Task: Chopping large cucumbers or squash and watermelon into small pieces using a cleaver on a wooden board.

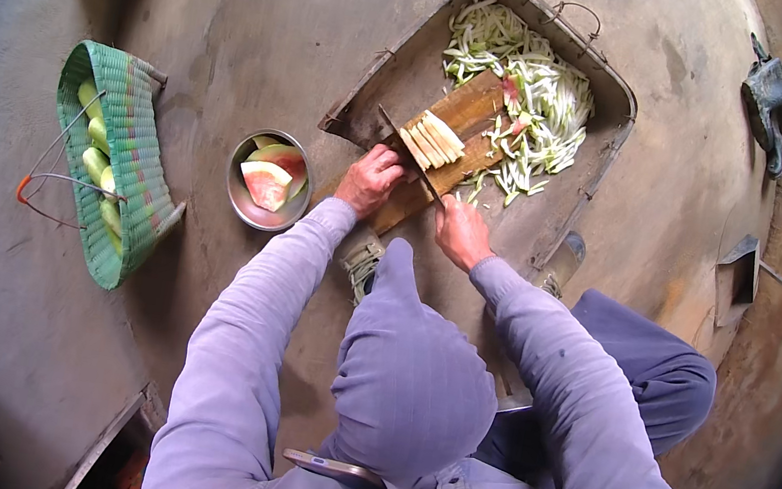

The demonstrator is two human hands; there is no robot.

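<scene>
My right hand [463, 232] is closed on the handle of a knife, whose long blade [412, 155] lies slantwise across a wooden cutting board [474, 105]. Pale cut strips [434, 141] lie side by side on the board, against the far side of the blade. My left hand [372, 179] is on the near side of the blade with its fingers bent over the board; what is under them is mostly hidden. Green and white shreds [551, 109] are heaped beside the board, with a few pinkish pieces among them.
The board's far part rests in a metal tray [623, 139] with wired edges. At left, a steel bowl [230, 194] holds watermelon pieces [267, 184], and a green woven basket [139, 154] holds several pale green gourd-like vegetables [96, 164]. A dustpan-like metal scoop [738, 277] stands at right.
</scene>
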